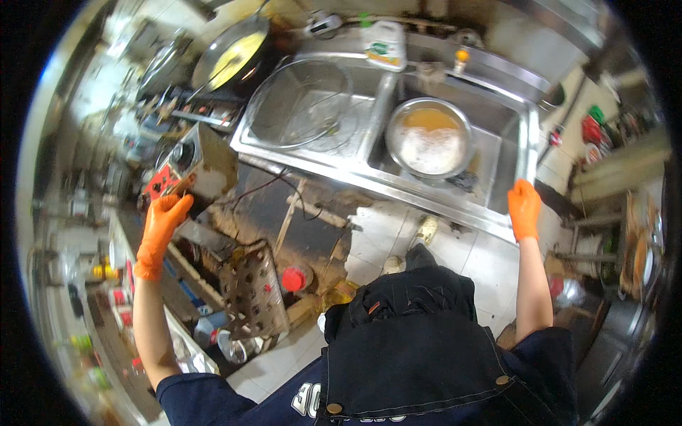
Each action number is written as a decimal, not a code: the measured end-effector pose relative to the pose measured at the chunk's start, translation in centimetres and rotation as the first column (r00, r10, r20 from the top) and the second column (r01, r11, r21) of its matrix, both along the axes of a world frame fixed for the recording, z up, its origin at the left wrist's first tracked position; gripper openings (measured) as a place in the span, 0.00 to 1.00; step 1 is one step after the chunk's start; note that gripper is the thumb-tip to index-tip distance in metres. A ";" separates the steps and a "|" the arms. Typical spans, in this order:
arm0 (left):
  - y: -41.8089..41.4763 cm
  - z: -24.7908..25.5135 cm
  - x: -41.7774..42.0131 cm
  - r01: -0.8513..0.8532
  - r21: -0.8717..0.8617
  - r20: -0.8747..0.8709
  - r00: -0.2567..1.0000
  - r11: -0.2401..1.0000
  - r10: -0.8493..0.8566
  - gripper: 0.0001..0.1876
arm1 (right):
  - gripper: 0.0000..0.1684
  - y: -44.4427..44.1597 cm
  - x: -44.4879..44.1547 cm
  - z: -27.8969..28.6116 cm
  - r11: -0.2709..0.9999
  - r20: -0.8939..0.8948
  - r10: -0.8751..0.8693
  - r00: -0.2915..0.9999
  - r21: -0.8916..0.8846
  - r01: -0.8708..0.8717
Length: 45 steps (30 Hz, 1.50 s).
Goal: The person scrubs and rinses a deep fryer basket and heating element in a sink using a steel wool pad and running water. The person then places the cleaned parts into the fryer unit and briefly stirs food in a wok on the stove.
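Note:
My left hand (164, 226), in an orange rubber glove, is curled into a fist. It appears in front of a metal box with a red knob panel (162, 181); whether it touches the box is unclear. My right hand (525, 207), gloved the same way, is also closed, over the right rim of a stainless steel double sink (319, 171). I cannot tell whether it touches that rim. In the right basin stands a round metal basin (392, 144) of brownish, foamy liquid. A large wire-rimmed strainer (254, 130) lies in the left basin.
A wok (205, 69) with yellow food sits on the stove at back left. Behind the sink stands a white plastic jug (384, 40). A perforated tray (256, 298) and a red-lidded jar (294, 278) are low at left. Shelving (591, 229) flanks the right.

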<state>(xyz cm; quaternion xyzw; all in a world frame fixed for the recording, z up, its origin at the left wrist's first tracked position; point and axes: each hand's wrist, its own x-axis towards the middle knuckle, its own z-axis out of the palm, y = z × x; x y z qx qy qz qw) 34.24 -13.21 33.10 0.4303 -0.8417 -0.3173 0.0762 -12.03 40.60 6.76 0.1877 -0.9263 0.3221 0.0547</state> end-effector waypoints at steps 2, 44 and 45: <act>1.9 1.7 -0.7 0.117 -0.012 0.115 0.987 0.993 -0.115 0.20 | 0.08 0.1 1.3 3.2 0.998 0.128 0.038 0.991 0.042 -0.044; 104.6 21.5 -47.2 0.206 -0.144 0.415 -0.875 -0.968 -0.248 0.10 | 0.22 81.3 11.9 -10.7 -0.964 0.282 -0.142 0.949 -0.258 -0.068; 106.7 21.1 -48.8 0.187 -0.162 0.410 -0.880 -0.969 -0.239 0.11 | 0.15 84.4 11.4 -9.9 -0.927 0.397 -0.298 0.868 -0.338 -0.164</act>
